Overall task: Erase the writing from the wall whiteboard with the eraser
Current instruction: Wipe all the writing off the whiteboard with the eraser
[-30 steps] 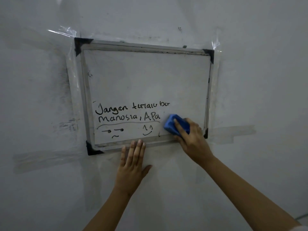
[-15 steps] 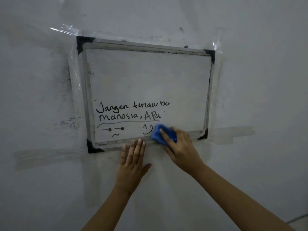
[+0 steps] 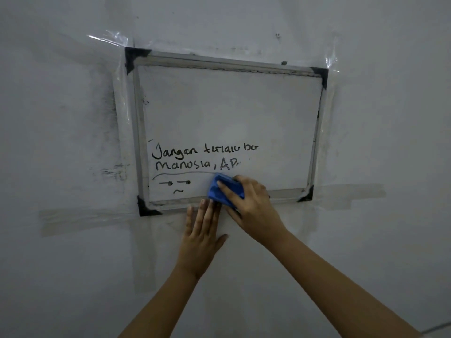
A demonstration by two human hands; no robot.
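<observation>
A small framed whiteboard [image 3: 229, 106] with black corner caps is taped to the wall. Black handwriting [image 3: 195, 157] fills its lower left, with a curved underline and a small drawn face [image 3: 175, 186] below. My right hand [image 3: 251, 208] grips a blue eraser [image 3: 220, 189] and presses it on the board's lower middle, just under the second line of writing. My left hand [image 3: 202, 235] lies flat on the wall below the frame, fingers spread, fingertips touching the bottom rail beside the eraser.
Clear tape strips [image 3: 107, 39] hold the board's top corners, and wide tape bands [image 3: 85, 220] run along the wall at both lower sides. Dark smudges [image 3: 111, 111] mark the wall left of the frame.
My right hand slid the eraser leftwards along the bottom of the board. The small smiley face and the end of the second line are wiped away. My left hand stayed put.
</observation>
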